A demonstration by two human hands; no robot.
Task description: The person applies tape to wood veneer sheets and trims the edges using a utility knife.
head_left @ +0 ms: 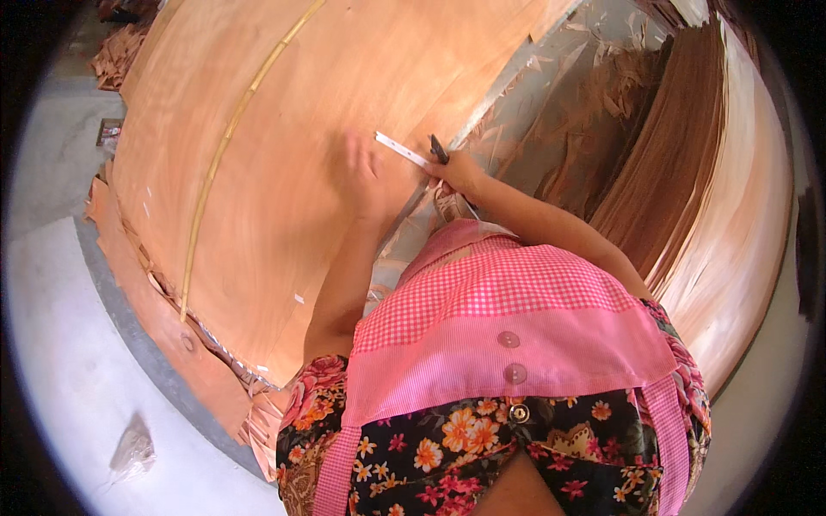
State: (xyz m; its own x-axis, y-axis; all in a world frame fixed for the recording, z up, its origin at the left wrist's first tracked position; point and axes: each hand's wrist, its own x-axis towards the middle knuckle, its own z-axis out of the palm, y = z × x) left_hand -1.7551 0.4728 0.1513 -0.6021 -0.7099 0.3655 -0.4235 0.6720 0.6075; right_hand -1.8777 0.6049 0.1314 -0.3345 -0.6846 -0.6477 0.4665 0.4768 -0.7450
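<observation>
A wide, thin sheet of tan wood veneer (284, 112) spreads in front of me. My left hand (365, 176) is over it, its fingers stretched out and slightly blurred; whether the palm touches the wood cannot be told. By the sheet's near right edge, my right hand (456, 175) is closed round a white strip with dark spots (403, 150), probably tape, which reaches left over the veneer. A short black tool (440, 150), its kind unclear, sticks up from the same hand. Small white tape pieces (298, 298) lie on the sheet.
A long, thin yellow stick (225, 138) lies across the veneer's left part. At my right rises a tall stack of veneer sheets (680, 155). Torn veneer scraps (564, 77) litter the floor between stack and sheet. Crumpled clear plastic (133, 449) lies on the lower left floor.
</observation>
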